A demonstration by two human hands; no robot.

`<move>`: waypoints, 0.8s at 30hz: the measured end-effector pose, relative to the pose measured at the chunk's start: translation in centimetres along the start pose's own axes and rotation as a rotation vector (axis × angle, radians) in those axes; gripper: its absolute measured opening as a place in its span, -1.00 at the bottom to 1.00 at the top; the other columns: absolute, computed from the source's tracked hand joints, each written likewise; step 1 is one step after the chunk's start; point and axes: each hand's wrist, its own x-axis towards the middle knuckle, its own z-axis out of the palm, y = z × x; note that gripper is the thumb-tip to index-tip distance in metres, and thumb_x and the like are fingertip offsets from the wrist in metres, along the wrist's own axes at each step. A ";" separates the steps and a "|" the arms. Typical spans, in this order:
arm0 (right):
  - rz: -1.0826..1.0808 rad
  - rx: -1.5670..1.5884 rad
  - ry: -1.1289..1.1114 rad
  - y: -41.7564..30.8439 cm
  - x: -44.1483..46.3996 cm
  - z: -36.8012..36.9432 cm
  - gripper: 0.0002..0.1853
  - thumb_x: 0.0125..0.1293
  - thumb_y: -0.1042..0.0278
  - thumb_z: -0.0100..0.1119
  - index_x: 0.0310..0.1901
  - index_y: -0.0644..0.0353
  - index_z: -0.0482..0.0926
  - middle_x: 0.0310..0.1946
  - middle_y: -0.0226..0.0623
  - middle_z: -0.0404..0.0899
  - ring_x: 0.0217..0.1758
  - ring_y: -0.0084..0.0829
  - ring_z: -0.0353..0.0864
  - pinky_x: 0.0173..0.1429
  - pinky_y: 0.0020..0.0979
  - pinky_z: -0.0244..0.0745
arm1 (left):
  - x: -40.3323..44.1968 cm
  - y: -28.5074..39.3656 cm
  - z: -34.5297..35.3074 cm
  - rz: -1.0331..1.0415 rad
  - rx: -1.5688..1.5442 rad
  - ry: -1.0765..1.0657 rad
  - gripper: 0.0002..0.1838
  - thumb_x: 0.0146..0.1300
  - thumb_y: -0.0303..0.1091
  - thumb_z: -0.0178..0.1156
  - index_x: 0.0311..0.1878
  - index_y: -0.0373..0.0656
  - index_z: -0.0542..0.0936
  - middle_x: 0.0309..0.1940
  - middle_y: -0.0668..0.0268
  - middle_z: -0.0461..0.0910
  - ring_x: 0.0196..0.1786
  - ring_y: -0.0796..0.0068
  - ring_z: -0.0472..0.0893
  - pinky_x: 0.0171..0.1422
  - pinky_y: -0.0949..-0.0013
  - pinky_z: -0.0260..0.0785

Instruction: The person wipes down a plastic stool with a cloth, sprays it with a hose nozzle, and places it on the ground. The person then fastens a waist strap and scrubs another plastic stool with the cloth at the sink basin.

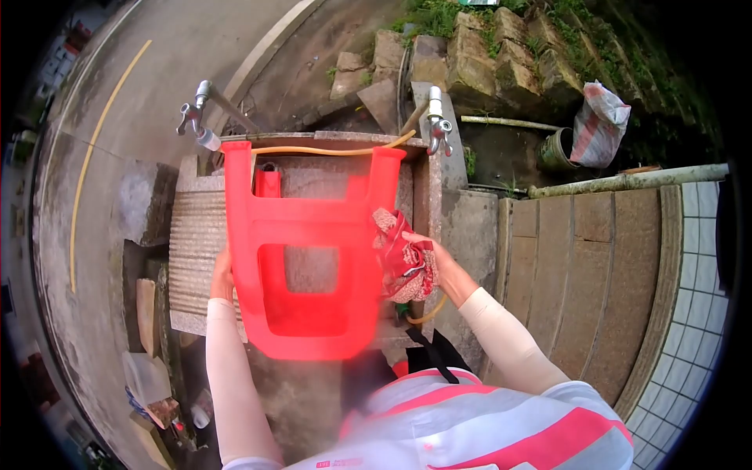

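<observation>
A red plastic stool is held up over a stone sink, its legs pointing away from me and its frame slightly blurred. My left hand grips the stool's left side, with the fingers partly hidden behind it. On the right, my right hand is closed on a crumpled red and pink patterned cloth, which lies against the stool's right side. Part of another red object shows through the stool's opening, inside the sink.
Metal taps stand at the sink's far left and far right corners. An orange hose crosses the far rim. A ribbed stone washboard is at left. A woven sack leans by a bucket.
</observation>
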 end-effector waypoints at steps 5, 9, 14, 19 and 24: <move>-0.106 0.105 -0.013 0.7 -3.4 2.6 -0.52 0.34 0.25 0.13 0.21 0.33 0.39 0.05 -0.08 0.60 -0.01 -0.21 0.67 0.11 -0.17 0.60 | 2.5 0.3 -1.0 -0.045 0.174 -0.021 -0.34 0.41 0.17 0.00 0.24 -0.29 0.43 0.00 0.23 0.60 -0.08 0.45 0.62 -0.10 0.36 0.57; -0.142 0.149 0.004 2.0 -5.7 1.7 -0.57 0.36 0.13 0.10 0.12 0.27 0.48 -0.02 -0.12 0.63 -0.04 -0.18 0.66 0.02 -0.15 0.59 | 2.7 0.4 0.5 0.026 0.100 -0.143 -0.44 0.42 0.06 0.04 0.18 -0.27 0.48 -0.05 0.24 0.62 -0.14 0.47 0.64 -0.15 0.37 0.60; -0.316 0.063 0.119 4.6 -8.3 0.8 -0.61 0.30 0.27 0.22 0.08 0.30 0.50 -0.06 -0.22 0.62 -0.08 -0.35 0.66 0.01 -0.32 0.61 | -3.3 2.4 3.2 0.205 0.070 -0.280 -0.42 0.45 0.11 -0.03 0.10 -0.31 0.51 -0.15 0.27 0.63 -0.25 0.52 0.63 -0.28 0.40 0.57; -0.362 0.084 0.022 5.1 -8.6 0.4 -0.57 0.32 0.24 0.19 0.16 0.27 0.46 0.03 -0.26 0.59 0.02 -0.42 0.63 0.11 -0.39 0.54 | -9.8 5.1 3.9 0.249 0.073 -0.273 -0.38 0.45 0.16 -0.09 0.18 -0.26 0.47 -0.06 0.26 0.62 -0.15 0.50 0.63 -0.15 0.40 0.58; -0.332 0.055 -0.090 4.0 -6.2 -2.9 -0.53 0.31 0.14 0.20 0.15 0.24 0.47 0.06 -0.24 0.60 0.06 -0.39 0.62 0.20 -0.34 0.49 | -15.0 6.2 6.9 0.225 -0.002 -0.198 -0.35 0.42 0.20 -0.09 0.22 -0.23 0.46 -0.04 0.29 0.62 -0.13 0.50 0.63 -0.11 0.37 0.58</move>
